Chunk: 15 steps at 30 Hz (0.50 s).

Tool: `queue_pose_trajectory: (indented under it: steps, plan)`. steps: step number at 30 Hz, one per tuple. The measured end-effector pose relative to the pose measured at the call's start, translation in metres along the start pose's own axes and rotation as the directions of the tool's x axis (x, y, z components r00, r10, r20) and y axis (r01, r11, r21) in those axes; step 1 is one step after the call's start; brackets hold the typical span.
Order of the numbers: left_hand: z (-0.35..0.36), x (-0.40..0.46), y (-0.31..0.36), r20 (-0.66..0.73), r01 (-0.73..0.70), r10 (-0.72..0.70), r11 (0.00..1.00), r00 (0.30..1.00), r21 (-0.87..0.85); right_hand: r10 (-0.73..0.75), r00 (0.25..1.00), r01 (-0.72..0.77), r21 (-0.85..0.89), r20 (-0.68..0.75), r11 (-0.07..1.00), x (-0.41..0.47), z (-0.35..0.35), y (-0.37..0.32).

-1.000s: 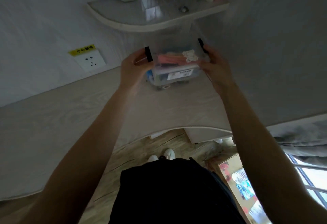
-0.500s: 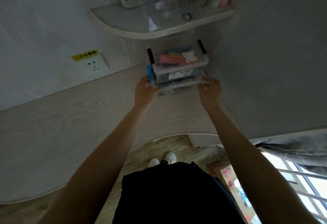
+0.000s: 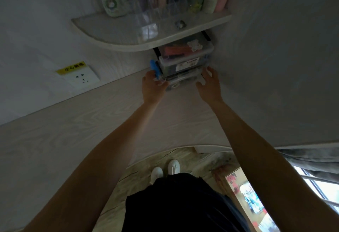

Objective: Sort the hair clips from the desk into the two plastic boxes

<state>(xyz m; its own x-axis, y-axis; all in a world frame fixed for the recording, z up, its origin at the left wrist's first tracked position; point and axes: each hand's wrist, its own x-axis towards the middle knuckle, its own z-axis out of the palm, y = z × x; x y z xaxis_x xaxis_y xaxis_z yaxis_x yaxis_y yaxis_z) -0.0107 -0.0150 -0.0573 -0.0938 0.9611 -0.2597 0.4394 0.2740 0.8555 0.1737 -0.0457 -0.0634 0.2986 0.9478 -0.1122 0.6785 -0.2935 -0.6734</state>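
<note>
- Directly ahead, two clear plastic boxes (image 3: 185, 63) sit stacked in the desk's (image 3: 91, 130) far corner, tucked under a curved wall shelf (image 3: 128, 35).
- Their long axis runs left to right, the labelled long side facing the person.
- Pink and orange hair clips (image 3: 176, 50) show through the top box's lid.
- Left hand (image 3: 153, 86) rests against the lower box's left end by a blue latch (image 3: 153, 66), fingers loosely bent.
- Right hand (image 3: 209, 83) is spread and relaxed beside the right end, gripping nothing.
</note>
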Motion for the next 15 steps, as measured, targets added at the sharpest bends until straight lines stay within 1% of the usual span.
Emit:
queue_pose_trajectory:
  steps: [3, 6, 10, 11, 12, 13, 15]
  plan:
    - [0.001, 0.007, -0.002, -0.01, -0.013, 0.014, 0.999, 1.0, 0.048, -0.014, 1.0, 0.014, 0.017, -0.005, 1.0, 0.008, 0.0, 0.001]
    - [0.001, 0.006, -0.003, -0.023, -0.059, 0.062, 0.991, 0.998, 0.119, -0.005, 1.0, 0.005, 0.008, -0.003, 1.0, 0.01, 0.001, 0.001]
    - [0.002, 0.006, -0.004, -0.027, -0.08, 0.083, 0.991, 0.996, 0.105, 0.007, 0.997, -0.01, 0.032, 0.077, 0.999, 0.004, 0.003, 0.003]
    - [0.001, 0.006, -0.005, -0.02, -0.085, 0.088, 0.991, 0.996, 0.101, 0.006, 0.997, -0.01, 0.058, 0.073, 0.998, 0.003, 0.004, 0.001]
    - [-0.002, 0.006, -0.004, -0.01, -0.081, 0.082, 0.992, 0.997, 0.095, 0.012, 0.998, -0.017, 0.089, 0.054, 0.996, 0.001, 0.005, 0.0]
    - [-0.005, 0.008, -0.005, 0.005, -0.077, 0.076, 0.995, 0.997, 0.067, 0.017, 1.0, -0.017, 0.13, 0.001, 0.991, 0.0, 0.005, -0.002]
    - [-0.011, 0.011, -0.004, 0.05, -0.021, 0.022, 1.0, 0.998, -0.012, 0.064, 0.98, -0.021, 0.221, -0.187, 0.975, -0.005, 0.003, -0.01]
